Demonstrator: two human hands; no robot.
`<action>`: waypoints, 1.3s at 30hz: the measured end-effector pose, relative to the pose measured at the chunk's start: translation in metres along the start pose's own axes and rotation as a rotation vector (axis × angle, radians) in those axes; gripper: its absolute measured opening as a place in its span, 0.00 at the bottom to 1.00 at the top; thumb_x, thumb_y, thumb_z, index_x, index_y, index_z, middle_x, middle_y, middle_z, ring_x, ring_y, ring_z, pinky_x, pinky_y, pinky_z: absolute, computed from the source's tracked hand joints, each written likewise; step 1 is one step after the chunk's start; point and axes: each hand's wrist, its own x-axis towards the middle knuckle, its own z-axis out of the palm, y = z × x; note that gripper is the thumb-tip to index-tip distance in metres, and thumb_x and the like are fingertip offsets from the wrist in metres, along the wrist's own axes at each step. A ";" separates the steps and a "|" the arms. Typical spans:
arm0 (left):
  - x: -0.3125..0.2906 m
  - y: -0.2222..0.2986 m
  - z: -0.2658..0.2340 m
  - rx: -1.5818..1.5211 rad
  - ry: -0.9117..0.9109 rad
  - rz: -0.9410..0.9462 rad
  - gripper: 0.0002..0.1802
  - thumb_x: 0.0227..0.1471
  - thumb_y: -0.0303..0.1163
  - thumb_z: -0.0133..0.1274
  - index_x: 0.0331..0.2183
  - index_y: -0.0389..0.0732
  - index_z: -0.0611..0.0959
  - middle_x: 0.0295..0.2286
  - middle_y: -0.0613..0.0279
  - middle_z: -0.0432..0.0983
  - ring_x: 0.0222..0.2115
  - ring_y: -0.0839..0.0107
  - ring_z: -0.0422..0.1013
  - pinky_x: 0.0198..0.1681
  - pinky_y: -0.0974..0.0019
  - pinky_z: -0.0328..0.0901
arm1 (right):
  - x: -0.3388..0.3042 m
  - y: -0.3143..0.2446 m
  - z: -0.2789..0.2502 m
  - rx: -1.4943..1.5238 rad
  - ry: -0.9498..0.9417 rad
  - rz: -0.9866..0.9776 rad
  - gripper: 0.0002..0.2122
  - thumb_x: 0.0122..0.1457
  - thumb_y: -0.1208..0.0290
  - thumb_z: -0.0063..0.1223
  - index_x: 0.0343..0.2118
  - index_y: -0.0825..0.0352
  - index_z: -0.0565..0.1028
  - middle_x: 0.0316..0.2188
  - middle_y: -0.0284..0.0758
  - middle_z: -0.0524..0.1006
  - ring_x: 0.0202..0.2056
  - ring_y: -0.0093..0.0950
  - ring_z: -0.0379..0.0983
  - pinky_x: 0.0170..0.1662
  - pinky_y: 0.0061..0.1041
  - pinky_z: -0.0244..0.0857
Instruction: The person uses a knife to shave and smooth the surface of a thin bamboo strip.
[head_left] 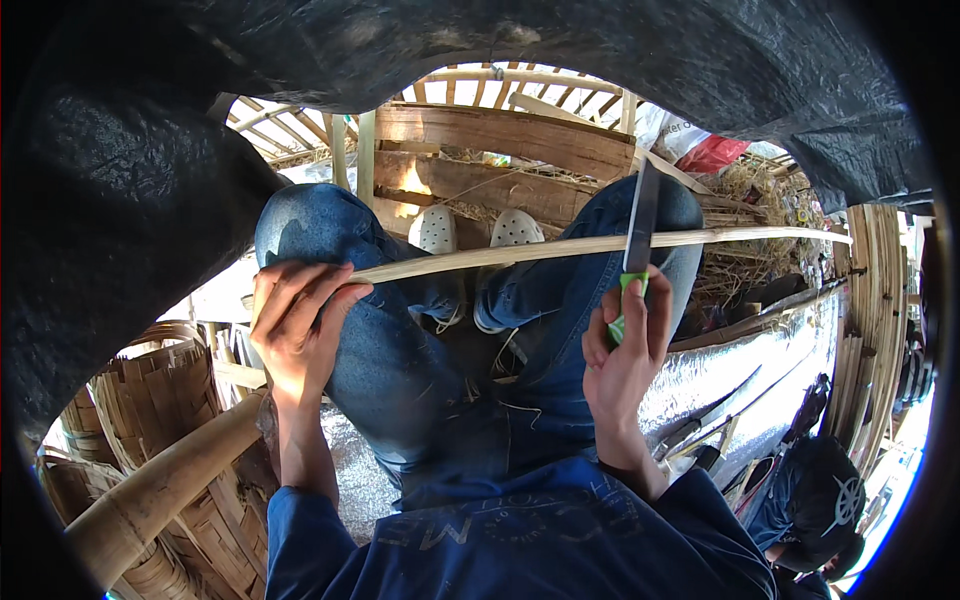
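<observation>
A long, thin bamboo strip (490,255) runs across above my knees, slightly bowed, its far end reaching out to the right. My left hand (300,310) pinches its left end over my left knee. In my right hand (632,350) is a knife (642,225) with a green handle, fingers wrapped round the grip. The blade points away from me and crosses the strip near my right knee; it appears to touch it. Part of the handle is hidden by my fingers.
Woven bamboo baskets (150,400) and a thick bamboo pole (165,490) stand at the left. Wooden planks (510,135) lie beyond my feet. At the right are bundled strips (872,320), another blade (710,410) on a silvery sheet, and a person in a dark cap (825,500). Black sheeting (120,180) hangs overhead.
</observation>
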 end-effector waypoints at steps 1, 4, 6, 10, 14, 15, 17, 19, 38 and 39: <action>-0.002 0.002 0.001 0.012 -0.004 -0.009 0.16 0.30 0.26 0.67 0.29 0.42 0.86 0.27 0.68 0.77 0.32 0.70 0.70 0.37 0.67 0.66 | 0.000 -0.009 0.007 0.047 0.027 0.099 0.11 0.64 0.62 0.43 0.44 0.62 0.64 0.19 0.27 0.62 0.12 0.12 0.50 0.13 0.13 0.40; 0.002 0.000 -0.004 0.078 -0.042 0.040 0.16 0.32 0.27 0.66 0.31 0.44 0.86 0.27 0.69 0.77 0.36 0.70 0.70 0.46 0.60 0.64 | 0.004 -0.010 0.000 0.069 0.000 0.109 0.12 0.65 0.60 0.41 0.40 0.64 0.67 0.19 0.26 0.59 0.12 0.12 0.49 0.13 0.13 0.39; 0.002 -0.004 -0.007 0.130 -0.077 0.099 0.16 0.33 0.27 0.65 0.32 0.44 0.86 0.27 0.69 0.77 0.38 0.69 0.70 0.51 0.56 0.62 | 0.004 -0.008 -0.001 0.021 -0.008 0.101 0.14 0.65 0.59 0.39 0.37 0.66 0.69 0.17 0.24 0.57 0.12 0.12 0.48 0.13 0.13 0.39; -0.001 -0.007 -0.005 0.076 -0.099 0.064 0.16 0.35 0.28 0.65 0.33 0.47 0.86 0.27 0.68 0.77 0.39 0.68 0.70 0.57 0.48 0.55 | -0.008 0.019 0.004 -0.093 -0.081 0.124 0.15 0.65 0.59 0.39 0.33 0.68 0.68 0.14 0.23 0.59 0.12 0.13 0.52 0.14 0.15 0.44; -0.006 -0.011 -0.002 0.051 -0.079 0.028 0.15 0.35 0.28 0.65 0.32 0.47 0.86 0.26 0.67 0.77 0.40 0.69 0.70 0.57 0.48 0.55 | -0.029 0.042 0.031 -0.583 -0.354 0.000 0.12 0.65 0.67 0.39 0.28 0.70 0.67 0.15 0.30 0.67 0.14 0.18 0.61 0.19 0.22 0.55; -0.005 -0.008 -0.003 0.056 -0.080 0.029 0.15 0.35 0.28 0.65 0.32 0.47 0.86 0.26 0.67 0.77 0.40 0.69 0.70 0.57 0.48 0.55 | -0.025 0.044 0.029 -0.576 -0.331 -0.089 0.12 0.65 0.67 0.39 0.28 0.70 0.66 0.14 0.31 0.66 0.16 0.16 0.62 0.19 0.22 0.55; -0.002 -0.005 -0.005 0.050 -0.077 0.017 0.15 0.34 0.29 0.65 0.32 0.47 0.87 0.26 0.68 0.77 0.40 0.69 0.70 0.56 0.49 0.55 | -0.016 0.035 0.018 -0.426 -0.130 -0.124 0.13 0.65 0.65 0.38 0.27 0.69 0.66 0.14 0.27 0.64 0.16 0.13 0.59 0.18 0.17 0.53; -0.004 -0.003 -0.006 0.066 -0.069 0.009 0.15 0.34 0.29 0.65 0.32 0.47 0.87 0.27 0.68 0.78 0.40 0.69 0.70 0.56 0.49 0.55 | -0.002 0.021 0.007 -0.352 -0.006 -0.121 0.14 0.66 0.64 0.37 0.27 0.69 0.65 0.14 0.25 0.61 0.16 0.10 0.56 0.18 0.12 0.50; -0.001 -0.005 0.002 0.073 -0.072 0.046 0.14 0.36 0.28 0.64 0.32 0.45 0.86 0.28 0.67 0.79 0.40 0.68 0.71 0.57 0.48 0.53 | -0.045 0.064 0.032 -0.261 -0.338 0.072 0.13 0.64 0.62 0.41 0.26 0.65 0.66 0.17 0.26 0.65 0.18 0.10 0.56 0.19 0.14 0.50; -0.002 -0.007 -0.003 0.087 -0.088 0.043 0.14 0.36 0.28 0.64 0.32 0.45 0.86 0.28 0.67 0.79 0.40 0.68 0.71 0.57 0.47 0.53 | -0.045 0.065 0.034 -0.252 -0.325 0.088 0.13 0.64 0.62 0.41 0.26 0.65 0.66 0.17 0.26 0.65 0.18 0.10 0.56 0.19 0.14 0.51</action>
